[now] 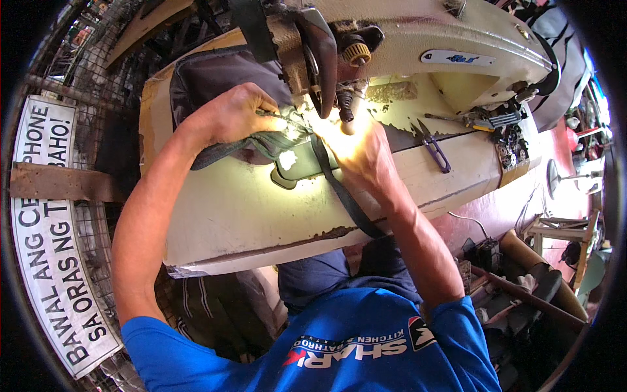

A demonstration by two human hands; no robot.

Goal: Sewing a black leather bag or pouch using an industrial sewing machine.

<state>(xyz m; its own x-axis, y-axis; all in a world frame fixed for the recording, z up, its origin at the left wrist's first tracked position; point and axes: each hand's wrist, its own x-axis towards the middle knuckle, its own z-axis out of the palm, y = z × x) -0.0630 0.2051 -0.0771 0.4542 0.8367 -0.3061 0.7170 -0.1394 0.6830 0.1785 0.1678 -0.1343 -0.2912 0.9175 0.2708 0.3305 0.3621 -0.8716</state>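
Two-handed, pinches limp, bunched dark fabric (251, 147) with the left hand (238, 112) at the left end of the cream sewing machine (408, 27); rests the right hand (363, 151) beside a flat black strap (341, 191); cannot tell its grip for glare. Shows, on the worn pale table (219, 222), small metal parts (513, 147) clustered far right.

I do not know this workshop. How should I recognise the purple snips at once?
Find the big beige sewing machine, then the pale table beneath it. To the right of the right hand, the snips lie with their blades pointing toward the machine. Their purple handle distinguishes them from the yellow-handled screwdriver nearby.
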